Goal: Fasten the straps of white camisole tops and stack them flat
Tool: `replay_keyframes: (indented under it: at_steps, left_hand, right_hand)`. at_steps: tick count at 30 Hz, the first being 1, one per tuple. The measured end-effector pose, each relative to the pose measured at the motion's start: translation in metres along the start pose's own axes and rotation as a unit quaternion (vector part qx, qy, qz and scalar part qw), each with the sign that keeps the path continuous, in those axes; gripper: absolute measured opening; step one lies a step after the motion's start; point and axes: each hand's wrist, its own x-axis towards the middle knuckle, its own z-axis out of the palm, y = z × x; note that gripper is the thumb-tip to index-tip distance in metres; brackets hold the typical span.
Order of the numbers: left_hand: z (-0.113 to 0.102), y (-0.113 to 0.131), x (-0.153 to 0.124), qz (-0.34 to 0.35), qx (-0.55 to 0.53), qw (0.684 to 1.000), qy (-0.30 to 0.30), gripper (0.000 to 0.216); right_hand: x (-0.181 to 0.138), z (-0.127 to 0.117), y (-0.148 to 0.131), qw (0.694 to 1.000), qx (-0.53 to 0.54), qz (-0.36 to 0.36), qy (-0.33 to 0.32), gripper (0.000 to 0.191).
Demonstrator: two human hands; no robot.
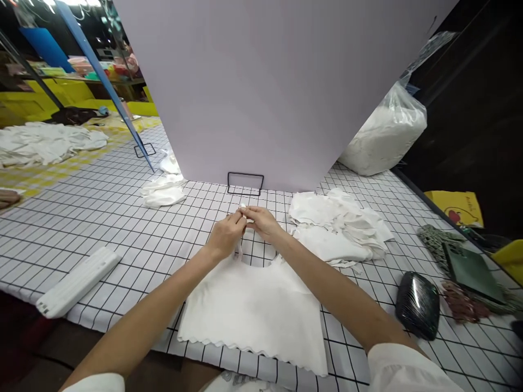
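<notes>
A white sleeveless top [253, 310] lies flat on the checked table [102, 218], its scalloped hem toward me. My left hand [225, 235] and my right hand [262, 221] meet just above its neckline. Both hands are closed in a pinch on the top's thin white strap [244, 213], fingertips touching each other. The strap's lower part runs down under my left hand to the top.
A heap of white garments [339, 226] lies right of my hands, smaller white piles [163, 190] at the left. A large white board [278, 87] stands behind on a black wire stand [245, 183]. A white bar [77, 280], black case [417, 305] and plastic bag [386, 133] also sit on the table.
</notes>
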Motion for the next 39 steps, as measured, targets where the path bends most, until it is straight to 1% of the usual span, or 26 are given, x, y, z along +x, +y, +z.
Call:
replay_keyframes:
  at_steps: [1,2,3,4,5,7,8,9,10,11,12,13,14,17,18,20,22,23,25,27,30,32,34,35,37,39]
  left_hand:
    - [-0.005,0.003,-0.003,-0.008,-0.042,0.999,0.023,0.011]
    - [-0.013,0.005,-0.004,-0.044,-0.102,0.993,0.047,0.01]
    - [-0.022,0.006,-0.005,-0.098,-0.179,0.977,0.066,0.015]
    - [-0.032,0.007,-0.005,-0.165,-0.265,0.947,0.073,0.022]
    - [-0.042,0.008,-0.005,-0.232,-0.351,0.905,0.064,0.03]
    - [-0.059,0.008,-0.006,-0.334,-0.489,0.806,0.002,0.042]
    - [-0.065,0.008,-0.008,-0.36,-0.531,0.766,-0.042,0.045]
    - [-0.069,0.009,-0.012,-0.373,-0.556,0.738,-0.081,0.045]
    - [-0.072,0.01,-0.016,-0.377,-0.569,0.723,-0.109,0.042]
    - [-0.073,0.012,-0.021,-0.377,-0.574,0.716,-0.129,0.038]
    - [-0.073,0.015,-0.026,-0.377,-0.574,0.713,-0.139,0.034]
    - [-0.072,0.018,-0.031,-0.379,-0.571,0.713,-0.143,0.031]
    - [-0.072,0.021,-0.036,-0.384,-0.568,0.715,-0.139,0.028]
    - [-0.075,0.029,-0.047,-0.379,-0.562,0.727,-0.114,0.024]
    - [-0.078,0.032,-0.05,-0.369,-0.563,0.731,-0.115,0.024]
    - [-0.083,0.034,-0.054,-0.355,-0.561,0.738,-0.124,0.027]
    - [-0.087,0.036,-0.058,-0.365,-0.537,0.751,-0.122,0.028]
    - [-0.089,0.037,-0.059,-0.373,-0.519,0.761,-0.113,0.027]
    - [-0.09,0.038,-0.062,-0.375,-0.487,0.783,-0.093,0.026]
    - [-0.089,0.04,-0.064,-0.356,-0.472,0.801,-0.09,0.027]
    - [-0.085,0.041,-0.069,-0.316,-0.434,0.839,-0.09,0.026]
    - [-0.081,0.038,-0.077,-0.284,-0.362,0.884,-0.084,0.023]
    - [-0.075,0.034,-0.088,-0.239,-0.254,0.932,-0.093,0.018]
    - [-0.071,0.031,-0.095,-0.219,-0.196,0.95,-0.107,0.016]
    - [-0.063,0.027,-0.106,-0.194,-0.098,0.965,-0.144,0.015]
    - [-0.057,0.024,-0.113,-0.191,-0.047,0.964,-0.177,0.016]
  right_hand:
    - [-0.002,-0.001,-0.002,0.999,-0.02,-0.027,-0.007,0.036]
    - [-0.004,-0.002,-0.004,0.996,-0.051,-0.067,-0.017,0.032]
    - [-0.008,-0.004,-0.007,0.987,-0.1,-0.123,-0.03,0.027]
    - [-0.011,-0.006,-0.01,0.967,-0.164,-0.189,-0.044,0.023]
    - [-0.015,-0.008,-0.013,0.936,-0.236,-0.256,-0.059,0.02]
    - [-0.021,-0.009,-0.019,0.855,-0.359,-0.364,-0.081,0.024]
    - [-0.024,-0.009,-0.021,0.818,-0.402,-0.402,-0.09,0.027]
    - [-0.027,-0.008,-0.023,0.79,-0.429,-0.428,-0.097,0.03]
    - [-0.029,-0.007,-0.024,0.773,-0.443,-0.442,-0.101,0.031]
    - [-0.032,-0.006,-0.025,0.768,-0.447,-0.447,-0.101,0.031]
    - [-0.034,-0.005,-0.026,0.774,-0.441,-0.444,-0.1,0.031]
    - [-0.038,-0.003,-0.028,0.788,-0.428,-0.431,-0.099,0.031]
    - [-0.041,-0.002,-0.029,0.81,-0.408,-0.408,-0.103,0.031]
    - [-0.055,0.005,-0.036,0.888,-0.322,-0.283,-0.167,0.033]
    - [-0.06,0.008,-0.038,0.905,-0.297,-0.24,-0.188,0.034]
    - [-0.069,0.014,-0.04,0.925,-0.275,-0.19,-0.18,0.028]
    - [-0.075,0.02,-0.041,0.934,-0.28,-0.18,-0.128,0.016]
    - [-0.077,0.022,-0.041,0.938,-0.279,-0.173,-0.11,0.016]
    - [-0.081,0.027,-0.04,0.949,-0.256,-0.139,-0.118,0.015]
    - [-0.083,0.032,-0.04,0.961,-0.217,-0.104,-0.135,0.017]
    - [-0.087,0.036,-0.037,0.969,-0.202,-0.097,-0.105,0.015]
    - [-0.09,0.035,-0.034,0.965,-0.225,-0.106,-0.08,0.013]
    - [-0.092,0.031,-0.03,0.96,-0.247,-0.104,-0.08,0.012]
    - [-0.093,0.028,-0.027,0.958,-0.254,-0.099,-0.089,0.012]
    - [-0.095,0.023,-0.021,0.953,-0.269,-0.086,-0.114,0.011]
    - [-0.095,0.019,-0.015,0.942,-0.291,-0.091,-0.142,0.01]
